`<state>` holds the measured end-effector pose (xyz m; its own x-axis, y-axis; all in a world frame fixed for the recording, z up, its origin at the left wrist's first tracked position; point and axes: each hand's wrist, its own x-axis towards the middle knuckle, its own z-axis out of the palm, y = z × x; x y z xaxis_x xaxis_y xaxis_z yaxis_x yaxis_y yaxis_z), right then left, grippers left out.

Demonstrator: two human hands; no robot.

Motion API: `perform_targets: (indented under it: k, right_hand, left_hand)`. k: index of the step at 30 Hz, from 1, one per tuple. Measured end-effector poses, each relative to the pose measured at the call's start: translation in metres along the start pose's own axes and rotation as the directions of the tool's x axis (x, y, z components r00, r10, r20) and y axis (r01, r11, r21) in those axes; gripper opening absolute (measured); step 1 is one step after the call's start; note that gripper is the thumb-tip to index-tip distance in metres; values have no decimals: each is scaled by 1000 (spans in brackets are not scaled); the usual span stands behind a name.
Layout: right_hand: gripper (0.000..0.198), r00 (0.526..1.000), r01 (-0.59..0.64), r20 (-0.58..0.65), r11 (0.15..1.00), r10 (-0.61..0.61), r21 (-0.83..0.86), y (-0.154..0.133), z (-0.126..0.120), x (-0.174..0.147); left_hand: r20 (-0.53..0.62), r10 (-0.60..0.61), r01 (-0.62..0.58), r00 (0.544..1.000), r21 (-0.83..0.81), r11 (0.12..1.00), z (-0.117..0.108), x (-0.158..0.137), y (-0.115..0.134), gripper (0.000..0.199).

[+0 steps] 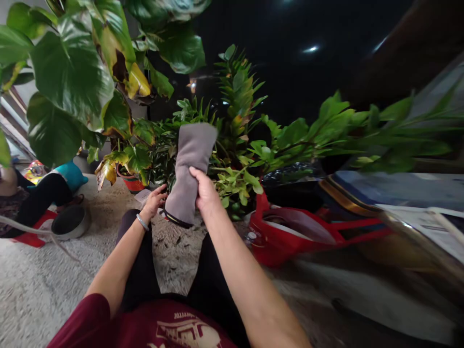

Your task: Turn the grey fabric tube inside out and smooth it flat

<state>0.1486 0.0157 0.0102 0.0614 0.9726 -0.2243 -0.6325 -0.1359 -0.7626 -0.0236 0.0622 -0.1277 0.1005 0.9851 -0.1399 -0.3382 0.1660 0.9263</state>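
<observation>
My right hand (207, 191) is closed around a grey soft cloth sleeve (194, 150), thumb lying across its front. The sleeve is held up in front of my knees, long and slightly bent, with a dark trim at its lower end. Just left of that lower end is my left hand (154, 202), fingers apart and partly curled, with a bracelet at the wrist. Whether its fingertips touch the cloth I cannot tell. A small pale card or tag (142, 195) shows beside the left hand, on its far side.
Leafy plants (239, 145) stand behind the sleeve, one in a red pot (132, 182). A red bag (279, 241) sits at my right, near a blurred stack of flat items (409, 188). On the left, another person's leg (39, 198) is near a grey pot (70, 223).
</observation>
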Motion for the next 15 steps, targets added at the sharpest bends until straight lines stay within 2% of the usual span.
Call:
perform_targets:
  k: [3, 4, 5, 8, 10, 12, 13, 15]
  right_hand:
    - [19, 962, -274, -8, 961, 274, -40, 47, -17, -15]
    - [20, 943, -331, 12, 942, 332, -61, 63, -27, -28]
    - [22, 944, -328, 2, 941, 330, -88, 77, -38, -41]
    - [27, 967, -253, -35, 948, 251, -193, 97, -62, -73]
    - [30, 984, -176, -24, 945, 176, -276, 93, -69, -80]
    - [32, 997, -41, 37, 908, 62, -417, 81, -69, -78]
    - [34, 997, 46, 79, 854, -6, -518, 75, -66, -75]
    - [39, 979, 203, 162, 645, -124, -736, 68, -57, -70]
  left_hand:
    - [28, 27, -27, 999, 2, 1000, 0, 1, -6, 64]
    - [17, 32, -32, 999, 6, 999, -1, 1, -9, 61]
    - [-4, 28, -28, 1000, 7, 1000, -3, -1, -12, 59]
    - [-140, -14, 10, 990, -27, 1000, -8, -14, -20, 66]
    - [-244, -52, 35, 968, -72, 997, -8, -34, -22, 73]
    - [-261, -78, 48, 962, -119, 992, -2, -60, -21, 76]
    - [-230, -72, 41, 971, -139, 989, 3, -74, -20, 76]
    - [-132, -10, -13, 991, -177, 984, 17, -102, -16, 73]
